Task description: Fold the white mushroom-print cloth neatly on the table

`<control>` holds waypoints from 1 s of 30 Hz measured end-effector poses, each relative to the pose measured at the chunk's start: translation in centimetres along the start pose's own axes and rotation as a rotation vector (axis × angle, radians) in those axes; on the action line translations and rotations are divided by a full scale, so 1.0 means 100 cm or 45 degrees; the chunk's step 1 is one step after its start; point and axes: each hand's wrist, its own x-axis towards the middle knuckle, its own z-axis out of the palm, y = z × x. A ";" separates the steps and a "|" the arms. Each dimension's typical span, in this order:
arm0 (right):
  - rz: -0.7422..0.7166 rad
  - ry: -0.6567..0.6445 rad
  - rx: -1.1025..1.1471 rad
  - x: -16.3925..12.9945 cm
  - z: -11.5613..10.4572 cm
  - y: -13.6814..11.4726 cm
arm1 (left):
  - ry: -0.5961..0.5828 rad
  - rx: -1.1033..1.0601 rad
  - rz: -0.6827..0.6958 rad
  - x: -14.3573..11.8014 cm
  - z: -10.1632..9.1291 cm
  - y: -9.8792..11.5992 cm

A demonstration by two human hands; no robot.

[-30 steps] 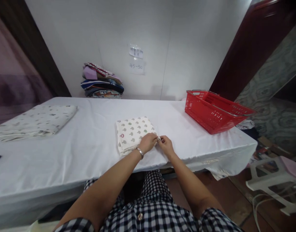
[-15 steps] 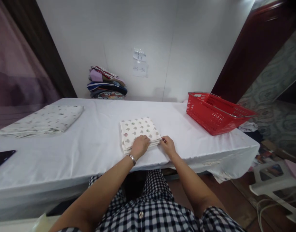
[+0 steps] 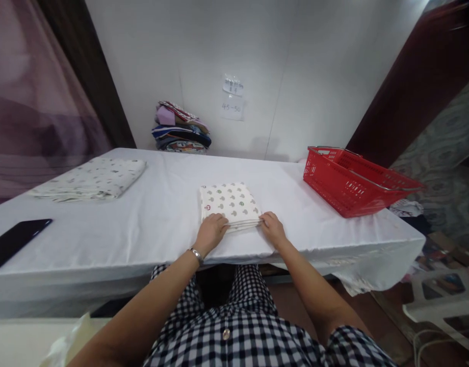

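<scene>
A folded white cloth (image 3: 232,200) printed with small mushroom shapes lies on the white-covered table (image 3: 161,219) in front of me. My left hand (image 3: 212,232) grips its near left corner, fingers on top and a bracelet at the wrist. At the near right corner, my right hand (image 3: 271,228) pinches the layered edge between thumb and fingers. Several stacked layers show along the near edge between both hands. The undersides of my fingers are hidden.
To the right stands a red plastic basket (image 3: 353,186). A larger folded printed cloth (image 3: 93,178) lies at the left, with a black phone (image 3: 18,242) nearer me. Folded fabrics (image 3: 183,130) are piled against the wall. A white plastic stool (image 3: 444,300) stands at lower right.
My left hand has slid left from the middle of the near edge to the left corner. My right hand stays at the right corner. The view has shifted slightly left.
</scene>
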 end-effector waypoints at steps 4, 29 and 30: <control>-0.095 0.013 0.000 0.009 -0.004 -0.004 | -0.031 -0.007 -0.069 -0.005 -0.009 -0.005; -0.535 -0.298 -0.322 0.032 0.001 -0.014 | -0.052 0.120 0.046 0.013 0.004 0.014; -0.544 -0.296 -0.326 0.029 0.002 -0.013 | -0.064 0.108 0.057 0.010 0.006 0.015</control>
